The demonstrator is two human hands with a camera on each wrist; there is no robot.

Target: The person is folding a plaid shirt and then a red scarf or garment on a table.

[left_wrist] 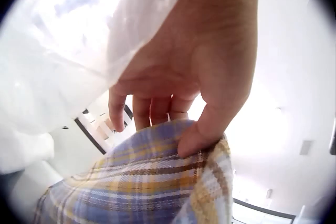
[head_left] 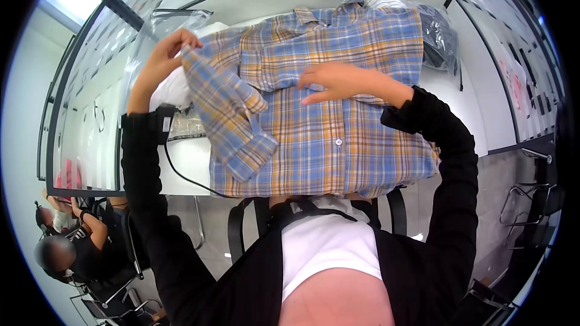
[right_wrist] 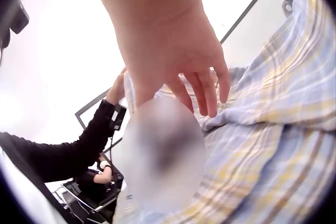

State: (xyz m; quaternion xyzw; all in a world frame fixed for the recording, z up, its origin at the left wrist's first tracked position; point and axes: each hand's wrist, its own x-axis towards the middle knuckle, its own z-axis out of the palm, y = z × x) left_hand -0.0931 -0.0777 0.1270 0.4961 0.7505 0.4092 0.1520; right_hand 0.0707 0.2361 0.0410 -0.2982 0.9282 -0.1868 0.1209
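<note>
A blue, yellow and white plaid shirt [head_left: 308,139] lies across the white table, its collar toward the back. At the left, the left hand [head_left: 162,60] pinches a raised part of the plaid cloth [head_left: 220,108] between thumb and fingers. The left wrist view has that hand [left_wrist: 194,71] with its thumb over the edge of the cloth [left_wrist: 142,182]. Over the shirt's middle is the right hand [head_left: 341,81], its fingers extended and holding nothing. In the right wrist view the right hand [right_wrist: 173,50] has its fingers spread near the cloth [right_wrist: 283,92]; a pale blurred oval covers part of it.
Clear plastic bags lie at the table's left [head_left: 187,125], and a bagged dark item [head_left: 438,39] at the back right. Transparent partitions with dark frames surround the table. A black cable [head_left: 187,178] runs from the left wrist. Another person [head_left: 90,235] sits at the lower left.
</note>
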